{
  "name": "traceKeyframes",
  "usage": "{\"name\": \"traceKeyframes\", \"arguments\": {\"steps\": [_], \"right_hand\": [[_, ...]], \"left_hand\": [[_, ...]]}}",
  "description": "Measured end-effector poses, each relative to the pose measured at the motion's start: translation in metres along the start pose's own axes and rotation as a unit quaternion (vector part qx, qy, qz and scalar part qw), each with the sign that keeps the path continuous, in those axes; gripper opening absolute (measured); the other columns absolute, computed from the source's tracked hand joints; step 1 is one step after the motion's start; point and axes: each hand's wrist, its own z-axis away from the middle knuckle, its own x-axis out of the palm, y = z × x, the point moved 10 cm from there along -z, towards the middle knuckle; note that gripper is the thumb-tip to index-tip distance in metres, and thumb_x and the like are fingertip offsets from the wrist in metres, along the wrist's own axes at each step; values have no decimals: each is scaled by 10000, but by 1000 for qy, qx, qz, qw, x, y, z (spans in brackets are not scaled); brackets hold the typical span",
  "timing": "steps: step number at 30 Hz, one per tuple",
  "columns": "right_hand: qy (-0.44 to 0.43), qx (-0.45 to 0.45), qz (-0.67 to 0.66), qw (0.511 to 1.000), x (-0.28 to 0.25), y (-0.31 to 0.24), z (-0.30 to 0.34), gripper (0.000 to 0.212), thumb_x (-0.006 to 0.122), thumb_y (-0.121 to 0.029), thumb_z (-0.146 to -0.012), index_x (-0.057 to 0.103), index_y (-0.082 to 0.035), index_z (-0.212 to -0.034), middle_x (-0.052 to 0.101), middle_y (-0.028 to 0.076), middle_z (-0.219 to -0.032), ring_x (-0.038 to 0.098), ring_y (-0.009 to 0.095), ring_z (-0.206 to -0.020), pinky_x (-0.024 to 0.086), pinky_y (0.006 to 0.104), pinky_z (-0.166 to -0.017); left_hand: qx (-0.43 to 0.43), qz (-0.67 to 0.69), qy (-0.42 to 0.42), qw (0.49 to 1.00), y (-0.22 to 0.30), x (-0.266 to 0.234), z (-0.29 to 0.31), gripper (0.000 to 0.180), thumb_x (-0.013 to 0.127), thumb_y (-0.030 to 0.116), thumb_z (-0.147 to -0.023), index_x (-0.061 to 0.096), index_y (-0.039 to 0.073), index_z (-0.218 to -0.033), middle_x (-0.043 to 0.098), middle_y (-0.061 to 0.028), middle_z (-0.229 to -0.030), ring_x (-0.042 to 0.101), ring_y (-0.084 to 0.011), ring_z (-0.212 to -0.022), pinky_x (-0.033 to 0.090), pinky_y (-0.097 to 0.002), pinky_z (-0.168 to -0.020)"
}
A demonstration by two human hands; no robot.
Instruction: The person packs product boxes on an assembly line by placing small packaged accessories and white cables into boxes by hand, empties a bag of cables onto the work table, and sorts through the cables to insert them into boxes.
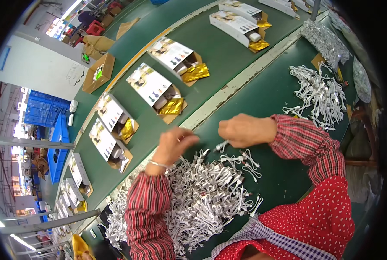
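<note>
My left hand (169,147) hovers over the far edge of a big heap of short white charging cables (206,186), its thumb and fingers apart and slightly blurred. Nothing shows in it. To its right, my right hand (244,131) is closed, knuckles up, with the fingers curled down. A white cable (221,146) with a grey plug shows right below its fingertips; the grip itself is hidden. A few loose cables (247,164) lie on the green table between the heap and my right forearm.
Beyond a worn pale divider (232,92) runs a green conveyor belt (202,108) with several open white boxes (150,84), gold pouches (172,106) inside. A second cable pile (319,95) and bagged cables (325,43) lie at right. A cardboard box (99,73) and blue crates (46,108) stand far left.
</note>
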Motion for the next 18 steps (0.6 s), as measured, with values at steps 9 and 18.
{"name": "traceKeyframes", "arguments": {"steps": [9,18], "right_hand": [[120,37,-384,915,-7,-18,-156,187,629,-183,-764,598,2,-765,637,57,-616,585,91,-526,455,252,-483],[233,154,-350,894,37,-24,-305,211,553,-108,-777,611,74,-866,640,136,-620,635,171,-499,510,287,-492]], "left_hand": [[-82,23,-107,991,-24,13,87,257,698,114,-747,533,3,-909,615,-166,-704,617,-323,-673,469,-388,-613],[-101,63,-54,991,-37,-25,144,209,694,138,-814,554,-9,-865,619,-103,-655,607,-168,-583,462,-284,-543]]}}
